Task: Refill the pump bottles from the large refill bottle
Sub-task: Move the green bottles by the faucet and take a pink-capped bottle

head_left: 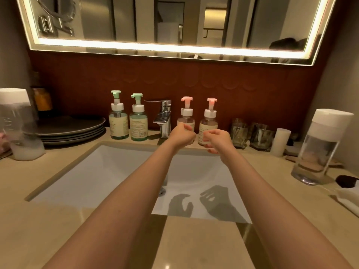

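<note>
Two pink pump bottles (208, 123) stand behind both hands' (182, 135) loosely curled fingers (212, 151).

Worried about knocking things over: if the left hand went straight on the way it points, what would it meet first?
Most likely the left pink-pump bottle, directly beyond the left hand; depth is unclear, so they may already touch. The faucet stands just left of that line.
</note>
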